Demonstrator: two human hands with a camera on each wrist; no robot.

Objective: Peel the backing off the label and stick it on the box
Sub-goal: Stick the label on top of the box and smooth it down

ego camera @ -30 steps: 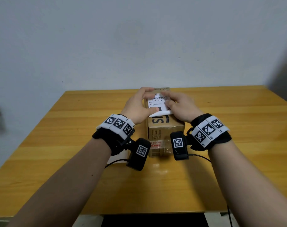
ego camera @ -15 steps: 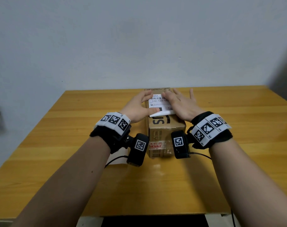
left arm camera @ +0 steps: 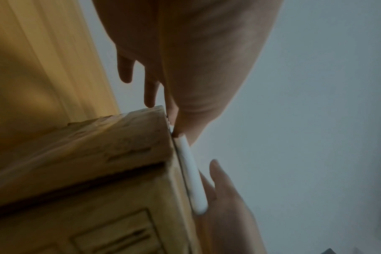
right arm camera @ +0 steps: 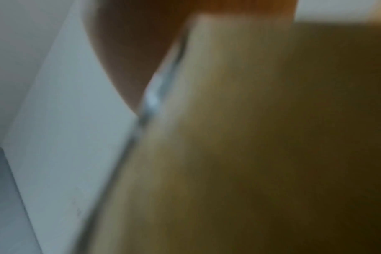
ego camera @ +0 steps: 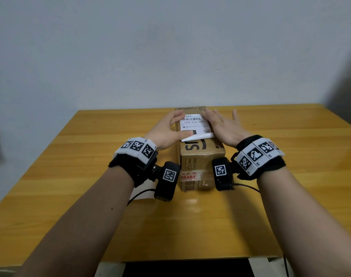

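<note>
A brown cardboard box (ego camera: 200, 154) lies lengthwise on the wooden table (ego camera: 110, 206). The white barcode label (ego camera: 192, 124) lies on its top face, with its near edge (ego camera: 196, 137) curled up off the cardboard. My left hand (ego camera: 167, 131) rests on the label's left side, its thumb pressing near the curled edge and its fingers straight. My right hand (ego camera: 220, 126) lies flat along the label's right side, fingers straight and spread. In the left wrist view, the box (left arm camera: 98, 154) and the lifted label edge (left arm camera: 191, 180) show edge-on. The right wrist view is blurred, showing only the box (right arm camera: 250, 137).
A pale sheet corner (ego camera: 135, 194) shows on the table under my left wrist camera. A plain wall stands behind the table's far edge (ego camera: 130, 110). A dark gap runs along the table's near edge (ego camera: 186, 268).
Both hands had fingers curled at the label's far edge. They have since flattened out, the right hand spreading and sliding to the label's right side. The box has not moved.
</note>
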